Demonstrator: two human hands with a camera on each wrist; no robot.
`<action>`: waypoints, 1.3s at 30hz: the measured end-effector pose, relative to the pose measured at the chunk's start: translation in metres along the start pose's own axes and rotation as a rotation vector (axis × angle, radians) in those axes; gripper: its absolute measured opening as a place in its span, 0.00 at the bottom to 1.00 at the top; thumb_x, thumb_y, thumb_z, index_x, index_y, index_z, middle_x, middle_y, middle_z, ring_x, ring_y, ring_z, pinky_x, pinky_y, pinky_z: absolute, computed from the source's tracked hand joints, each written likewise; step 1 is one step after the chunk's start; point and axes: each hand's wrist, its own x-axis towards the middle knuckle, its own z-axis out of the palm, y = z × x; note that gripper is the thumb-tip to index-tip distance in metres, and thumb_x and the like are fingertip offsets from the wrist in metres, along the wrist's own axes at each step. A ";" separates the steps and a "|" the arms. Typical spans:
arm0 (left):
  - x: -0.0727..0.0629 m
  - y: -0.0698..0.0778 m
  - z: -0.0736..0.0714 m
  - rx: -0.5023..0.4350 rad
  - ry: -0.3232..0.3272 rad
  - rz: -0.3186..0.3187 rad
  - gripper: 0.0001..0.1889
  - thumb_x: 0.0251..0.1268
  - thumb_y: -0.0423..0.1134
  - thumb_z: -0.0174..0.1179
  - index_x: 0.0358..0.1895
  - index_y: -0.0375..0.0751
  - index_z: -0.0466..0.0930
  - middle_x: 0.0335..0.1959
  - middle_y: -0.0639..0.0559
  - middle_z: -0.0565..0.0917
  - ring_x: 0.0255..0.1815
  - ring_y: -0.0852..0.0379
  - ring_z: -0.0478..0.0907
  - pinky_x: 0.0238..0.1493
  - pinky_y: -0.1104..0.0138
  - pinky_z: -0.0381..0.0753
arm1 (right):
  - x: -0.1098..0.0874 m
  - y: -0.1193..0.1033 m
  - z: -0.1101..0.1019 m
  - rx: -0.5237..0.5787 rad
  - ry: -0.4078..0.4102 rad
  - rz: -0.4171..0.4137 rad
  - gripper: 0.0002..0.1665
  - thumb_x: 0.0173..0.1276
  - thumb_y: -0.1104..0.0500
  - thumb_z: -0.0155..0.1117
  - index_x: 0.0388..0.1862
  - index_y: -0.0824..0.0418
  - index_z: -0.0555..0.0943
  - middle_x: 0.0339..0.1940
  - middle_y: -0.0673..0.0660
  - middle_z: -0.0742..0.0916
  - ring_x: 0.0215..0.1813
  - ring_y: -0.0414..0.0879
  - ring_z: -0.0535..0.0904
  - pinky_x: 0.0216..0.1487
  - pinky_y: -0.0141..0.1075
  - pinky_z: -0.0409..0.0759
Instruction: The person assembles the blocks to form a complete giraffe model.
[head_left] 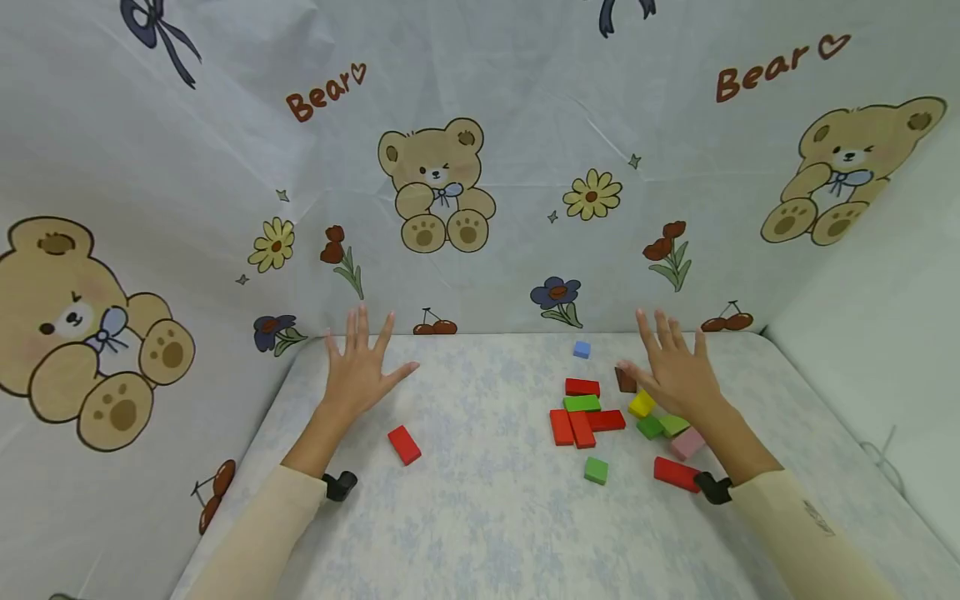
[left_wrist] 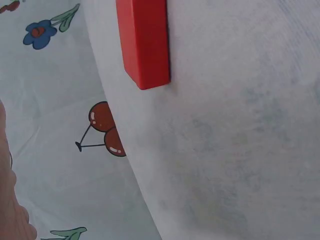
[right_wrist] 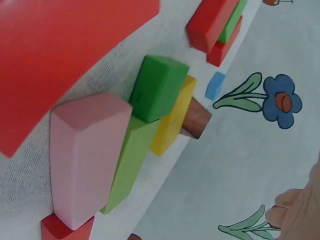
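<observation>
My left hand [head_left: 356, 375] is spread wide above the left side of the table, holding nothing. Nearest to it is a lone red block [head_left: 404, 446], whose end shows large in the left wrist view. On the other side my right hand [head_left: 681, 375], fingers also spread, hovers over a cluster of blocks and grips none of them. Around and below it lie a brown block [head_left: 625, 380], a yellow block [head_left: 641, 404], a dark green block [head_left: 649, 427], a light green block [head_left: 673, 425], a pink block [right_wrist: 90, 160] and a red block [head_left: 676, 474].
Left of the right-hand cluster, several red blocks [head_left: 561, 427] lie with a green block [head_left: 582, 403]. A small green block [head_left: 596, 471] sits nearer, and a small blue block [head_left: 582, 350] farther back. A bear-printed cloth [head_left: 510, 275] hangs behind the pale table [head_left: 465, 517].
</observation>
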 end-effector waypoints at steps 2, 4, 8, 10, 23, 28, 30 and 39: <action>-0.001 0.006 -0.004 -0.028 -0.009 0.020 0.52 0.63 0.76 0.52 0.83 0.50 0.48 0.82 0.31 0.41 0.82 0.34 0.38 0.71 0.26 0.42 | -0.002 -0.003 -0.003 0.058 -0.030 -0.011 0.55 0.77 0.29 0.43 0.84 0.53 0.29 0.82 0.73 0.48 0.80 0.74 0.44 0.72 0.72 0.28; -0.003 0.016 -0.009 -0.076 -0.039 0.041 0.51 0.64 0.76 0.52 0.83 0.51 0.48 0.82 0.33 0.41 0.83 0.35 0.40 0.72 0.29 0.47 | -0.005 -0.007 -0.007 0.120 -0.062 -0.020 0.54 0.78 0.32 0.45 0.84 0.55 0.30 0.82 0.73 0.49 0.80 0.73 0.44 0.73 0.73 0.30; -0.009 0.040 -0.013 -0.167 -0.109 0.083 0.50 0.66 0.76 0.49 0.83 0.54 0.47 0.83 0.38 0.46 0.82 0.39 0.49 0.74 0.35 0.55 | -0.012 -0.015 -0.014 0.201 -0.104 -0.056 0.53 0.78 0.36 0.51 0.85 0.59 0.38 0.81 0.72 0.54 0.79 0.72 0.51 0.73 0.73 0.39; -0.014 0.055 -0.014 -0.201 -0.129 0.104 0.49 0.65 0.76 0.50 0.83 0.56 0.48 0.82 0.39 0.51 0.80 0.40 0.54 0.72 0.37 0.62 | -0.015 -0.020 -0.018 0.209 -0.118 -0.073 0.52 0.77 0.37 0.55 0.84 0.61 0.45 0.80 0.72 0.59 0.77 0.73 0.56 0.72 0.73 0.49; -0.030 0.149 0.000 -0.375 -0.314 0.255 0.43 0.65 0.71 0.57 0.80 0.60 0.60 0.72 0.50 0.72 0.67 0.51 0.75 0.49 0.51 0.85 | -0.037 -0.029 -0.010 0.234 -0.192 -0.143 0.28 0.69 0.54 0.71 0.64 0.64 0.80 0.56 0.64 0.87 0.55 0.61 0.83 0.55 0.59 0.82; -0.026 0.175 0.019 -0.458 -0.395 0.292 0.40 0.64 0.68 0.62 0.77 0.59 0.65 0.69 0.53 0.74 0.66 0.55 0.75 0.54 0.53 0.84 | -0.037 -0.034 -0.002 0.234 -0.277 -0.133 0.27 0.67 0.54 0.72 0.63 0.64 0.81 0.52 0.63 0.88 0.52 0.60 0.84 0.51 0.56 0.85; -0.024 0.185 0.029 -0.473 -0.428 0.299 0.41 0.63 0.67 0.63 0.77 0.58 0.66 0.69 0.53 0.75 0.65 0.56 0.75 0.55 0.54 0.84 | -0.037 -0.035 0.001 0.239 -0.297 -0.137 0.27 0.66 0.55 0.74 0.61 0.65 0.82 0.50 0.62 0.89 0.48 0.57 0.84 0.51 0.54 0.85; -0.005 0.214 0.059 -0.440 -0.497 0.267 0.42 0.60 0.54 0.74 0.76 0.51 0.67 0.56 0.50 0.78 0.52 0.58 0.76 0.42 0.68 0.82 | -0.030 -0.034 0.012 0.280 -0.334 -0.147 0.26 0.62 0.58 0.77 0.59 0.65 0.83 0.46 0.56 0.89 0.43 0.50 0.83 0.48 0.49 0.86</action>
